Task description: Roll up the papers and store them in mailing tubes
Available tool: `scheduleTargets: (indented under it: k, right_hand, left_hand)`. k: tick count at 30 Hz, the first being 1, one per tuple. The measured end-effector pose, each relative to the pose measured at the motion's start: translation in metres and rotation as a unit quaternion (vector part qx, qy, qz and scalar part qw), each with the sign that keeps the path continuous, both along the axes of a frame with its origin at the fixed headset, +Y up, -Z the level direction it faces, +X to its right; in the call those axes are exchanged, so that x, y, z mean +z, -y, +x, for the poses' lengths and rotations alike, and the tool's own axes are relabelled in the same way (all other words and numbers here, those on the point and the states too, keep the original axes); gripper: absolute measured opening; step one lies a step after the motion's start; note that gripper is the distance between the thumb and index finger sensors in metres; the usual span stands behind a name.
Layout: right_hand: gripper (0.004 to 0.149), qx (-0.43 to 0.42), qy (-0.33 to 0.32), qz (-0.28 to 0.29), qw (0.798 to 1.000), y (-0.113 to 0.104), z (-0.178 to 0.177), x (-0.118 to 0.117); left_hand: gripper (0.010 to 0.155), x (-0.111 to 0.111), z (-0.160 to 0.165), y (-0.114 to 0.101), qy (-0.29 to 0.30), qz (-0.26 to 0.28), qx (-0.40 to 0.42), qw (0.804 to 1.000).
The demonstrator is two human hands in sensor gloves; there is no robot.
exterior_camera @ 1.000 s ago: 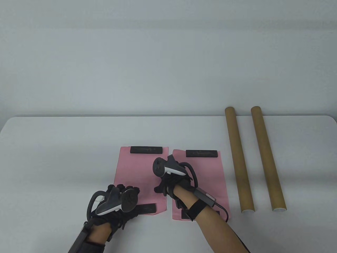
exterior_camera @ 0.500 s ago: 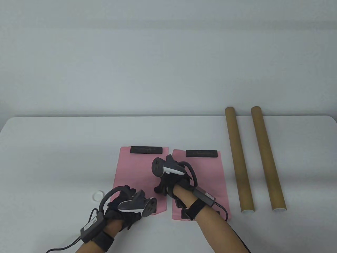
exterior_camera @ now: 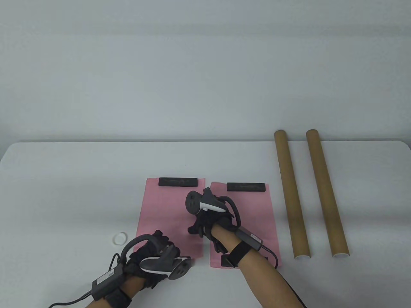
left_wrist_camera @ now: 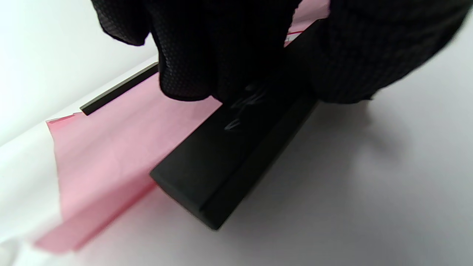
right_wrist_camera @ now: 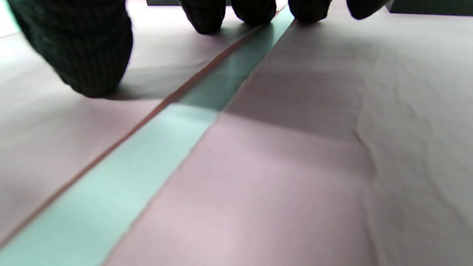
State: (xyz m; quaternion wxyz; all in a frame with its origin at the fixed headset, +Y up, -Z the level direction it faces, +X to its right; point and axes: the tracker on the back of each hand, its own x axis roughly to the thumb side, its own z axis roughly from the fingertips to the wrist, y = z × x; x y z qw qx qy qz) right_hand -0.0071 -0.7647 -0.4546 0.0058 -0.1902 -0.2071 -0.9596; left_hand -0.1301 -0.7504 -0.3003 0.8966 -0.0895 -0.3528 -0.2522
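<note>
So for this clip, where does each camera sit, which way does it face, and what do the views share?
Table view: high in front, looking down at the table; both forearms, left hand, right hand.
Left wrist view: low at the table, facing the black bar that the left hand's fingers hold.
Right wrist view: low over both pink sheets; right hand's fingertips on them.
Shared: left pink sheet appears in all three.
</note>
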Motion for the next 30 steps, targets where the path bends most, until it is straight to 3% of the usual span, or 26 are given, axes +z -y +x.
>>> scheduleTargets:
  k: [14,19,23,26,30]
  right_hand:
    - [0.090,-0.001,0.000,-0.001,1.000,0.000,0.001,0.000]
    - [0.090,-0.003,0.001,-0.002,1.000,0.000,0.001,0.000]
    - [0.089,-0.003,0.000,-0.002,1.000,0.000,0.001,0.000]
    - [0.089,-0.003,0.000,-0.002,1.000,0.000,0.002,0.000]
    - [0.090,-0.005,0.001,-0.002,1.000,0.001,0.002,0.000]
  left_hand:
    - [0.070,0.000,-0.005,0.007,-0.022,-0.022,0.000,1.000]
    - [0.076,-0.006,-0.009,-0.009,-0.021,0.000,0.001,1.000]
    - [0.076,-0.029,-0.016,-0.043,-0.059,0.033,0.049,0.996]
    - [0.074,-0.058,-0.021,-0.071,-0.105,0.054,0.090,0.989]
    - [0.072,-0.105,-0.025,-0.085,-0.182,0.043,0.112,0.976]
